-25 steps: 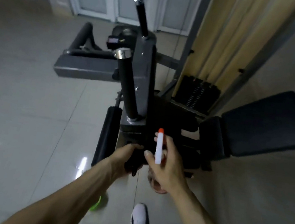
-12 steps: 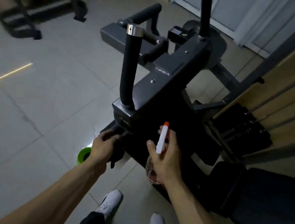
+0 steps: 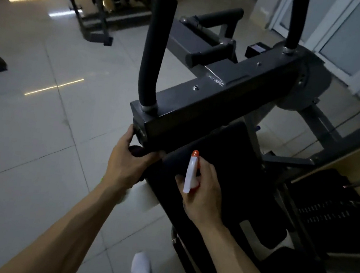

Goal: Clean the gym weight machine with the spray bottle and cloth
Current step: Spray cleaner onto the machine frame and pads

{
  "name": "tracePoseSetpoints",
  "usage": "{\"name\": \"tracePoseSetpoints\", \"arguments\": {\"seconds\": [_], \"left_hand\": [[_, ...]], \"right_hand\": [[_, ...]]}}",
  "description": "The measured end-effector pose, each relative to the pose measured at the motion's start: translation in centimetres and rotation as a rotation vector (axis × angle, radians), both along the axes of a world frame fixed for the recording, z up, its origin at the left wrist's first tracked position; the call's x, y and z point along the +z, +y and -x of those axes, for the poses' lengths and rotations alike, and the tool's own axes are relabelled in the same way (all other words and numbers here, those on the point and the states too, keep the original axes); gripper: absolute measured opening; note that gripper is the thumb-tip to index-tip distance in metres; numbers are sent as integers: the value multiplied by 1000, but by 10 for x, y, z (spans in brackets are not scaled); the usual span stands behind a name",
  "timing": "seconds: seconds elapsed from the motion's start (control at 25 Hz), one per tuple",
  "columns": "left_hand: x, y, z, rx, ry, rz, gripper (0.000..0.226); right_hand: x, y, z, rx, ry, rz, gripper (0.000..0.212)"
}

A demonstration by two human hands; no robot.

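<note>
Gripping a dark cloth, the left hand holds it against the weight machine, at the near end of its grey beam, while the right hand is curled round a spray bottle. Under both forearms lies a floor of pale glossy tiles with thin streaks of reflected light, and a white shoe stands on it at the bottom edge. The room is dim; farther off, another dark gym frame stands at the top left and glass doors at the top right. The bottle sits just right of the left hand, apart from it, over the machine's black pad, its nozzle pointing away from the person. Its head is white with an orange tip; the body is hidden below the fingers. The cloth is bunched and mostly covered by the hand. A black foam handle with a chrome cap rises from the beam above the left hand, and a weight stack shows at the right
</note>
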State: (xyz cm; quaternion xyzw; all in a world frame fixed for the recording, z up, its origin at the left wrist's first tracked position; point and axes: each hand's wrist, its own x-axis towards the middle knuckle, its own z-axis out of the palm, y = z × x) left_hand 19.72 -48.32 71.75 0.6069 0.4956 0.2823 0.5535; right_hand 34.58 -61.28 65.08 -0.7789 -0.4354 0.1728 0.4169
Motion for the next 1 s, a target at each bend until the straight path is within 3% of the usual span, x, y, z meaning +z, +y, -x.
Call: {"name": "tracePoseSetpoints", "arguments": {"seconds": [0.12,0.32,0.44,0.56,0.72,1.0], "left_hand": [[-45,5,-7,17,-198,-173,93],[-88,4,-28,84,-465,-408,58],[-105,14,-37,99,-528,-513,47],[-113,15,-41,133,-614,-560,49],[-118,9,-48,190,-704,-486,54],[-122,2,-56,216,-821,-466,50]], "right_hand": [[-57,24,-23,116,-210,-79,60],[-110,65,-33,123,-569,-310,33],[-130,86,-47,127,-574,-522,46],[-147,89,-53,78,-584,-525,40],[-158,79,-45,74,-599,-601,30],[-162,67,-44,80,-666,-624,42]]}}
